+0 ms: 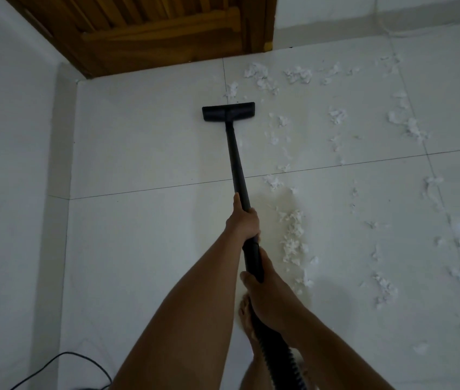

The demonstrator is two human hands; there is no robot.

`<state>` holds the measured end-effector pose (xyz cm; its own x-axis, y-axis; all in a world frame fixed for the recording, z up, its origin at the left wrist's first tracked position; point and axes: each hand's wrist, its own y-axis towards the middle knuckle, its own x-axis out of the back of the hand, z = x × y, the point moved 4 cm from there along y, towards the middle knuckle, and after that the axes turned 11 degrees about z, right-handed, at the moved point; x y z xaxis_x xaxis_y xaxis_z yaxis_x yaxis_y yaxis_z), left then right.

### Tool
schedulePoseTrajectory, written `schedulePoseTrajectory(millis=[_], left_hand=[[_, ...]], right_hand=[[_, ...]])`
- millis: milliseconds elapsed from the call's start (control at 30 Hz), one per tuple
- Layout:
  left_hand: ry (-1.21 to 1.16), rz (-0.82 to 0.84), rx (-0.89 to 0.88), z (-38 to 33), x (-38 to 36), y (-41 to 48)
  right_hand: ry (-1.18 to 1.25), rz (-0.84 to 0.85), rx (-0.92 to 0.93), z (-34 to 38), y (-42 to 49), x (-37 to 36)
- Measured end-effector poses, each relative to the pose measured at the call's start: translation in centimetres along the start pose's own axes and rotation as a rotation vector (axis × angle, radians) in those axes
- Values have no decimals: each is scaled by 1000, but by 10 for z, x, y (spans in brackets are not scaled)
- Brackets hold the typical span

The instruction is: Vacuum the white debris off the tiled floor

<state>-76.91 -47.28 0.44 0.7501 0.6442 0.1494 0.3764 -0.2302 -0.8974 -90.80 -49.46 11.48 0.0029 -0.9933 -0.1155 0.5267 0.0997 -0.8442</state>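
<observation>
We look down on white debris: soft, torn, fluffy tufts scattered over the right half of the tiled floor. The thicker clumps lie near the wooden door and just right of the hands. The floor is large, glossy white square tiles with thin dark joints.

A flat, rectangular black vacuum head sits on the floor at the left edge of the mess, with a tuft just beyond it. A straight matt black wand runs back from it.

The left hand is wrapped tightly around the wand, thumb lying along it. The right hand grips the thicker handle section below, fingers curled round it. A ribbed black hose trails from there.

A bare foot shows beneath the hose. A thin black cable loops at lower left beside the plain pale wall.
</observation>
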Motion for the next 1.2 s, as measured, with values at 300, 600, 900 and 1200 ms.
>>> schedulePoseTrajectory(millis=[300, 600, 900, 1200], left_hand=[[-20, 29, 13, -4, -7, -29], [-99, 45, 23, -20, -4, -22], [-32, 21, 20, -75, 42, 17], [5, 6, 33, -113, 83, 54]], right_hand=[[-31, -4, 29, 3, -26, 1], [49, 18, 4, 13, -16, 11], [53, 11, 2, 81, 23, 32], [18, -10, -21, 135, 58, 42]])
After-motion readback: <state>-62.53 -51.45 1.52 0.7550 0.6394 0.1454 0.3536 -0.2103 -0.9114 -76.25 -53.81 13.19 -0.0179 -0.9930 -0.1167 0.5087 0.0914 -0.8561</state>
